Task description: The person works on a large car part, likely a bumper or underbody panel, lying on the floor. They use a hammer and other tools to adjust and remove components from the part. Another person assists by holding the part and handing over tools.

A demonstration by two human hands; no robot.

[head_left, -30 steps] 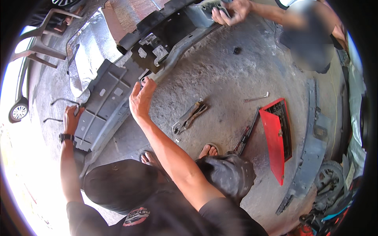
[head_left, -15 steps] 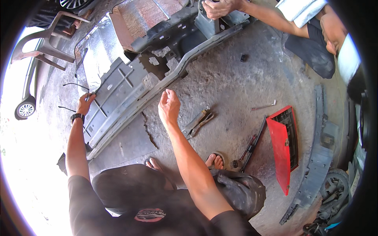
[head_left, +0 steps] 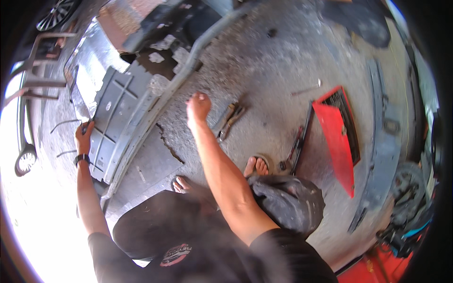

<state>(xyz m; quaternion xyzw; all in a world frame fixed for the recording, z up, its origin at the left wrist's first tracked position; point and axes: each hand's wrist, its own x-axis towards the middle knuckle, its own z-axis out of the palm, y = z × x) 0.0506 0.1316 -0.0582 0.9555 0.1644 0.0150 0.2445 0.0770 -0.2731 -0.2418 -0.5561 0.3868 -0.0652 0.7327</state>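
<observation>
My left hand (head_left: 84, 137), with a dark watch on its wrist, is closed on the left edge of a large grey car body panel (head_left: 118, 101). A small dark part shows at its fingertips. The panel lies slanted on the floor, with ribs and a long pale rail along its near side. Two thin dark rods stick out left of that hand. My right hand (head_left: 198, 107) hovers right of the rail with its fingers curled in; whatever they may hold is hidden. Nearest to it on the concrete lie locking pliers (head_left: 230, 121).
A flat grey sheet (head_left: 146, 162) with a ragged edge lies by my feet. Rightward are a wrench (head_left: 306, 87), an open red metal case (head_left: 336, 141), a dark bar (head_left: 302, 141) and a long grey part (head_left: 377, 137). A plastic chair (head_left: 45, 85) stands far left.
My view has swung right and down, so everything sits further left and higher. The co-worker's hand at the panel's far end has left the picture. My right hand's fingers are curled more.
</observation>
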